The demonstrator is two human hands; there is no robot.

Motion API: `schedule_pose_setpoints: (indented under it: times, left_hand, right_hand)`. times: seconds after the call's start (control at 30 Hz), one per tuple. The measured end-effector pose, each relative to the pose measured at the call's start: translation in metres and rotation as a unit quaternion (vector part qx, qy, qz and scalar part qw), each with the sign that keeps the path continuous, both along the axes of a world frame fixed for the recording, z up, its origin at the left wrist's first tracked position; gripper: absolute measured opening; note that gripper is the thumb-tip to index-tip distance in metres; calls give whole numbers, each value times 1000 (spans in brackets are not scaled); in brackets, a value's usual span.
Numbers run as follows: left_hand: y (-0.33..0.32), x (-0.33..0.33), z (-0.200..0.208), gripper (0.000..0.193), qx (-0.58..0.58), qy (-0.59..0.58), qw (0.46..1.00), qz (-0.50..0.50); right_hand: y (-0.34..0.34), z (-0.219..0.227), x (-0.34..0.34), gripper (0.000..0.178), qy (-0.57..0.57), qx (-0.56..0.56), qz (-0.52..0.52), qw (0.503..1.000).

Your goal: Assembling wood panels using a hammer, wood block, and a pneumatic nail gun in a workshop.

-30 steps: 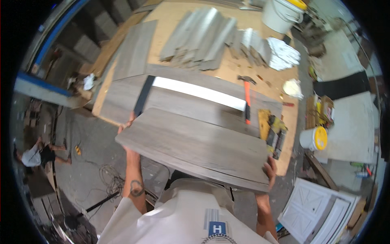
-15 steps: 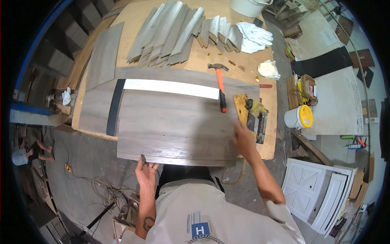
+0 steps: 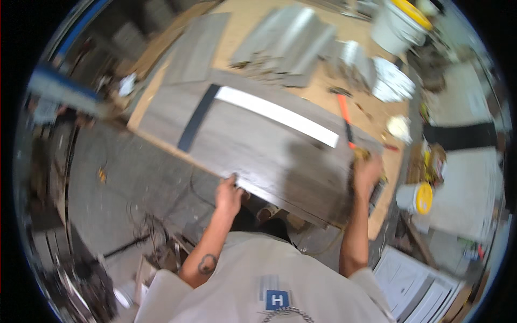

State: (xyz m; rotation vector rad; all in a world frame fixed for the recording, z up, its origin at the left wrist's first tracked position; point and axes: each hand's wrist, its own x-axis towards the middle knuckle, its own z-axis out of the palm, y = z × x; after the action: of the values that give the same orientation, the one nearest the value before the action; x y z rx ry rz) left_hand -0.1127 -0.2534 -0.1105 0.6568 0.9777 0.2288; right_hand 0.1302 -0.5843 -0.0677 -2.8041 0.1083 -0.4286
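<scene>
A grey wood-look board [image 3: 269,161] lies on the workbench. At its front edge my left hand [image 3: 229,196] is closed, thumb on top and fingers partly hidden by the edge. My right hand [image 3: 368,172] is curled at the board's right end, blurred, beside a yellowish piece [image 3: 362,154] at its fingertips. Whether it grips this piece or a tool, I cannot make out. A nail gun [image 3: 378,195] shows partly behind that hand. Just beyond lies a claw hammer [image 3: 344,116] with an orange and black handle. A white strip [image 3: 277,116] and a black strip [image 3: 199,118] rest on the board.
Stacked grey planks [image 3: 285,46] lie at the back of the bench [image 3: 385,215], with white gloves [image 3: 393,81] and a white bucket [image 3: 396,29] near them. A yellow-lidded bucket [image 3: 414,198] and a white panelled door [image 3: 412,285] are at the right. Cables [image 3: 151,226] trail over the floor.
The view has turned, so the bench appears tilted and shifted right. My right hand has moved from over the board's right side to the wood block and nail gun. My left hand remains at the front edge.
</scene>
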Motion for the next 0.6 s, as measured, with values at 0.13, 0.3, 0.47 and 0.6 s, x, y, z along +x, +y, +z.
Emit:
schedule_pose_setpoints:
  times: [0.13, 0.3, 0.47, 0.6]
  left_hand:
    - [-15, 14, 18, 56, 43, 128, 988, -72]
    - [9, 3, 28, 64, -22, 101, 983, -152]
    - [79, -17, -6, 62, 364, 117, 924, 19]
    - [102, -16, -27, 71, 371, 87, 925, 4]
  right_hand:
    - [-57, -41, -65, 78, 38, -48, -113, 992]
    - [-149, -43, -35, 64, 136, 71, 15, 988]
    - [-61, 108, -94, 31, 244, 384, -124, 882]
    - [60, 148, -125, 25, 327, 399, 2, 857]
